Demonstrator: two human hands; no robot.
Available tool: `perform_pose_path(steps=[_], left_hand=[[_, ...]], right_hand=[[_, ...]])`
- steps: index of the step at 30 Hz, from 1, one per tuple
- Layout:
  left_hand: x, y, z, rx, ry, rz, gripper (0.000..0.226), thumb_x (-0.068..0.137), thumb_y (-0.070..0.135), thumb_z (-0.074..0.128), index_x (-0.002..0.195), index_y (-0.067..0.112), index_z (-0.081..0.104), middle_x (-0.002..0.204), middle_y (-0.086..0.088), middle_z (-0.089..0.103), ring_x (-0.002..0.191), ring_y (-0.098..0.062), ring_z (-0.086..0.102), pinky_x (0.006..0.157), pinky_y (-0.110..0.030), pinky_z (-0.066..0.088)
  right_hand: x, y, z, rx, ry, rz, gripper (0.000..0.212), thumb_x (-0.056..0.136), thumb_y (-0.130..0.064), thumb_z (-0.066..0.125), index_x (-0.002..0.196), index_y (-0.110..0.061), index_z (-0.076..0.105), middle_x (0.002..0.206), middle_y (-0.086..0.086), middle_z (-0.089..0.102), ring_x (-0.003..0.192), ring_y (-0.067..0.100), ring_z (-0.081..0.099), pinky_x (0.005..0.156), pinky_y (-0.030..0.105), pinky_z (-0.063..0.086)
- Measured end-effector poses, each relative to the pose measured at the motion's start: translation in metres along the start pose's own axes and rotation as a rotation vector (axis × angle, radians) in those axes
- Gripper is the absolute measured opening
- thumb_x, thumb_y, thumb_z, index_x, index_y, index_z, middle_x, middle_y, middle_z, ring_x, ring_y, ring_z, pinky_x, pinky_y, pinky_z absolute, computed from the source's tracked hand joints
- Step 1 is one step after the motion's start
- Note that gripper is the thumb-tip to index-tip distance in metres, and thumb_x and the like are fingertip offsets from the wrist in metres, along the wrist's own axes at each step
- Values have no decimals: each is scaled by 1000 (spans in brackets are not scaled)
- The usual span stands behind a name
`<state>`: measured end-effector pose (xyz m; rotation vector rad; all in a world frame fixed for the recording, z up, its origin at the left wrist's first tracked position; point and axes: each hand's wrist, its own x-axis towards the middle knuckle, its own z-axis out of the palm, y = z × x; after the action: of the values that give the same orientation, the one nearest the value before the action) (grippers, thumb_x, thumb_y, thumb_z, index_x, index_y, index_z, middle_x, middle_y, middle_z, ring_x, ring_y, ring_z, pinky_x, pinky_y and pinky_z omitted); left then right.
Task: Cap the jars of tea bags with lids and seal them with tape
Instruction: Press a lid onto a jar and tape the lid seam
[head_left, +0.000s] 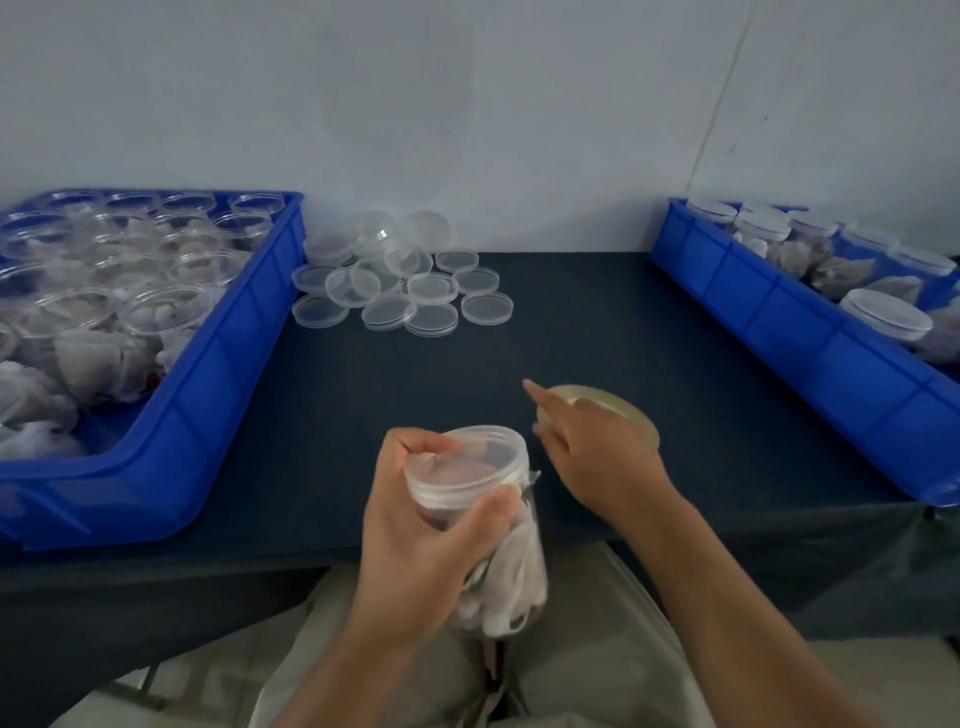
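My left hand (415, 535) grips a clear jar of tea bags (511, 566) just under its clear lid (467, 462), over my lap at the table's front edge. The jar tilts toward me. A small shiny strip (534, 477) sticks out at the jar's right side below the lid. My right hand (592, 457) lies over a yellowish roll of tape (623, 415) on the dark table, its fingers curled on the roll and the index finger pointing away to the left. Most of the roll is hidden under the hand.
A blue bin (218, 374) at the left holds several uncapped jars of tea bags. Several loose clear lids (400, 280) lie in a heap by the back wall. Another blue bin (810, 332) at the right holds capped jars.
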<state>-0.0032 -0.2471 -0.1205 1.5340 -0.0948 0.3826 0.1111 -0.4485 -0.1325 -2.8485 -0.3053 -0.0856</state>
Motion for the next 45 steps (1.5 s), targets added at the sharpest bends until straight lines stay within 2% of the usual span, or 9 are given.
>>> perform_pose_path(steps=[9, 12, 14, 18, 23, 32, 36, 41, 45], left_hand=[[1, -7, -5, -19, -22, -68, 39, 74, 54, 81, 100, 33, 61, 92, 6, 72, 74, -8, 71, 64, -22, 56], [2, -6, -6, -20, -24, -69, 41, 74, 59, 81, 100, 34, 61, 92, 7, 72, 73, -7, 70, 63, -20, 55], [2, -5, -6, -76, -45, -109, 52, 71, 72, 83, 101, 35, 62, 92, 1, 74, 73, -13, 71, 64, -24, 56], [1, -4, -3, -195, -128, -196, 64, 70, 82, 80, 103, 30, 64, 94, -9, 75, 79, -25, 72, 70, -37, 60], [1, -1, -4, -269, -180, -241, 65, 73, 77, 82, 105, 24, 63, 97, -24, 68, 82, -38, 63, 77, -56, 52], [3, 2, -8, -400, -317, -299, 74, 82, 65, 82, 106, 1, 53, 100, -32, 57, 86, -42, 58, 75, -52, 54], [6, 3, -9, -336, -303, -283, 71, 80, 69, 81, 106, 8, 58, 100, -29, 61, 86, -40, 61, 75, -50, 54], [6, 5, -11, -170, -285, -205, 67, 89, 81, 60, 106, 16, 63, 102, -27, 65, 88, -51, 62, 83, -63, 56], [6, -2, -12, -42, -207, -240, 64, 96, 84, 30, 105, 34, 69, 103, -7, 76, 95, -24, 76, 78, -27, 61]], right_hand=[[-14, -17, 17, -237, -34, -10, 59, 109, -59, 28, 165, -42, 27, 155, -2, 41, 144, 27, 37, 121, 48, 25], [-39, -34, -6, 436, 70, -83, 70, 101, -75, 16, 152, -41, 52, 147, -24, 53, 144, 0, 40, 122, 37, 31], [-61, -45, -15, 872, 5, -156, 67, 99, -82, 32, 145, -43, 58, 140, -25, 61, 138, 1, 52, 114, 29, 42], [-85, -57, -22, 1005, -75, -175, 61, 91, -69, 69, 144, -40, 57, 128, -9, 71, 120, 16, 69, 103, 40, 57], [-88, -56, -27, 1298, -117, -146, 42, 97, -37, 71, 139, -33, 68, 122, 5, 74, 118, 25, 71, 100, 35, 57], [-92, -57, -28, 1321, -52, -157, 33, 108, -27, 55, 133, -14, 72, 125, 2, 75, 115, 15, 72, 92, 21, 57], [-91, -57, -22, 1342, -80, -141, 40, 98, -41, 67, 134, -25, 72, 123, 11, 73, 115, 37, 69, 97, 50, 60], [-87, -45, -23, 1282, -174, -217, 38, 104, -33, 62, 141, -32, 68, 139, 1, 70, 130, 23, 65, 105, 32, 54], [-87, -40, -22, 1161, -163, -204, 40, 109, -33, 52, 149, -35, 59, 146, -14, 65, 142, 9, 55, 117, 29, 45]])
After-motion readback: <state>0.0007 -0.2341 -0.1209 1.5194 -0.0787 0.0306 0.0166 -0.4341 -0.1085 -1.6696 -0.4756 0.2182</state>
